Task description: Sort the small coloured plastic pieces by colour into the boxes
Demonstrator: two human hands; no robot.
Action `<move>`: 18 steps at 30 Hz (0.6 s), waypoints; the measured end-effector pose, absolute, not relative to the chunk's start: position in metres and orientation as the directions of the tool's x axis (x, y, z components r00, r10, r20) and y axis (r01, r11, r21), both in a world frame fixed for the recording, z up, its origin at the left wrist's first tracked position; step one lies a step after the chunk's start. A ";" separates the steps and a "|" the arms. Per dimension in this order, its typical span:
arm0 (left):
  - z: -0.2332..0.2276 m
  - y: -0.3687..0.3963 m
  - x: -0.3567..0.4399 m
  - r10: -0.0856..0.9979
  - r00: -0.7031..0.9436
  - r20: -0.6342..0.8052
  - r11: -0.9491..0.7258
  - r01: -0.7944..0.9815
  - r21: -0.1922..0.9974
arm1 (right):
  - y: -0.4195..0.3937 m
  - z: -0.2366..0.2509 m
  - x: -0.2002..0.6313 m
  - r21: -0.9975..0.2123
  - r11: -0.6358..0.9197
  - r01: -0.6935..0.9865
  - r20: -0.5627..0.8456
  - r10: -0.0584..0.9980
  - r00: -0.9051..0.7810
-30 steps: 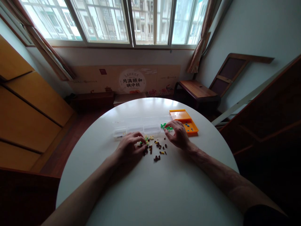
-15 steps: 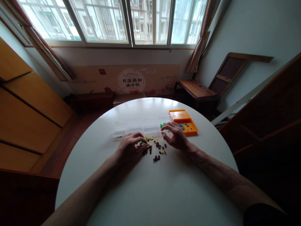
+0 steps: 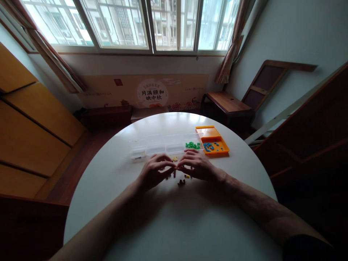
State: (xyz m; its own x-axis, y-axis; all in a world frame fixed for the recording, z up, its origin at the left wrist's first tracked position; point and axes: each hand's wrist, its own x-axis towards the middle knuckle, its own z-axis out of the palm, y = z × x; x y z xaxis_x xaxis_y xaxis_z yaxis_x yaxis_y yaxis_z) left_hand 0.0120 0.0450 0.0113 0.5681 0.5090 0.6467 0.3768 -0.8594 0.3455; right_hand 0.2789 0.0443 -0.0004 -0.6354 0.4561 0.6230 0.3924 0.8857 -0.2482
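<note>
White round table (image 3: pixel 174 224), glossy, window glare along its far edge, shadows under both arms. Left hand (image 3: pixel 154 170) and right hand (image 3: pixel 198 165) meet over the middle, thumbs and index fingers drawn in nearly tip to tip; tips too small to make out, so can't tell whether either has hold of a piece. Small brown pieces (image 3: pixel 181 183) lie loose on the tabletop under and just in front of the fingers, partly hidden; a few yellow pieces (image 3: pixel 175 158) among and beyond them. Behind the hands, clear compartment box (image 3: pixel 175 148), green pieces (image 3: pixel 193 145) in its rightmost compartment. Right beside it, orange tray (image 3: pixel 216 155), blue pieces (image 3: pixel 208 146) scattered in its near section. Room: wide barred window (image 3: pixel 116 25) across the far wall, buildings outside, brownish curtain at each side (image 3: pixel 51 61). Below it, beige banner (image 3: pixel 152 92) with Chinese characters in a pale circle. Wooden chair (image 3: pixel 228 101) far right against a grey-white wall, dark wood panel (image 3: pixel 312 123) nearer. Orange-yellow cabinet (image 3: pixel 35 134) on the left, dark reddish floor (image 3: pixel 92 145) beside it. Dark sleeve (image 3: pixel 307 246) on right arm.
</note>
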 end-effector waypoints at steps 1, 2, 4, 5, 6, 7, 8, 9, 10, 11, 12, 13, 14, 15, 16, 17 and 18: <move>0.011 0.045 0.012 0.515 0.568 0.642 -0.856 0.379 0.351 | 0.044 0.000 0.279 -0.250 0.884 0.394 0.621 0.459 -0.635; 0.011 0.045 0.012 0.516 0.570 0.639 -0.856 0.380 0.352 | 0.044 0.000 0.279 -0.251 0.884 0.395 0.621 0.460 -0.635; 0.012 0.045 0.011 0.511 0.575 0.639 -0.858 0.383 0.341 | 0.044 0.000 0.280 -0.252 0.882 0.399 0.627 0.463 -0.627; 0.013 0.045 0.010 0.514 0.577 0.635 -0.856 0.394 0.334 | 0.044 0.000 0.281 -0.255 0.877 0.408 0.634 0.470 -0.615; 0.013 0.046 0.009 0.525 0.574 0.628 -0.848 0.414 0.330 | 0.045 0.000 0.283 -0.261 0.866 0.427 0.644 0.486 -0.591; 0.013 0.047 0.006 0.543 0.568 0.618 -0.835 0.442 0.328 | 0.046 -0.001 0.285 -0.274 0.847 0.456 0.658 0.511 -0.553; 0.013 0.048 0.003 0.568 0.555 0.607 -0.816 0.475 0.329 | 0.047 -0.001 0.288 -0.290 0.820 0.493 0.673 0.541 -0.504; 0.013 0.049 -0.001 0.595 0.543 0.592 -0.794 0.509 0.332 | 0.049 -0.002 0.291 -0.310 0.786 0.535 0.687 0.574 -0.446; 0.012 0.050 -0.005 0.623 0.534 0.572 -0.772 0.540 0.337 | 0.051 -0.003 0.295 -0.330 0.745 0.580 0.699 0.606 -0.380; 0.011 0.052 -0.009 0.649 0.525 0.551 -0.750 0.566 0.343 | 0.053 -0.004 0.299 -0.350 0.698 0.624 0.706 0.635 -0.314; 0.010 0.053 -0.013 0.672 0.520 0.527 -0.729 0.588 0.349 | 0.055 -0.006 0.302 -0.367 0.649 0.666 0.709 0.659 -0.251; 0.009 0.054 -0.017 0.691 0.516 0.506 -0.712 0.606 0.355 | 0.058 -0.007 0.306 -0.380 0.597 0.706 0.707 0.680 -0.194; 0.008 0.055 -0.020 0.704 0.515 0.489 -0.700 0.619 0.357 | 0.060 -0.009 0.309 -0.391 0.545 0.742 0.702 0.698 -0.143; 0.008 0.055 -0.021 0.711 0.517 0.477 -0.694 0.626 0.356 | 0.062 -0.011 0.311 -0.399 0.497 0.771 0.695 0.712 -0.100; 0.007 0.055 -0.022 0.712 0.521 0.472 -0.693 0.630 0.350 | 0.063 -0.012 0.313 -0.405 0.459 0.790 0.688 0.722 -0.066; 0.008 0.055 -0.022 0.708 0.528 0.468 -0.697 0.630 0.342 | 0.064 -0.013 0.313 -0.412 0.434 0.801 0.681 0.731 -0.045; 0.008 0.054 -0.021 0.704 0.537 0.465 -0.701 0.630 0.333 | 0.064 -0.014 0.313 -0.419 0.424 0.803 0.675 0.737 -0.037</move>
State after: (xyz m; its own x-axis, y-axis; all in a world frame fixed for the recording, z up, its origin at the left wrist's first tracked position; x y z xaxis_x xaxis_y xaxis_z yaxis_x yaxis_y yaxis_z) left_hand -0.0206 0.0541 0.0083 0.5371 0.7037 0.4651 0.6302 -0.7013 0.3333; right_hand 0.3131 0.0643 -0.0139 -0.0370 0.7366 0.6753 0.8028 0.4244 -0.4189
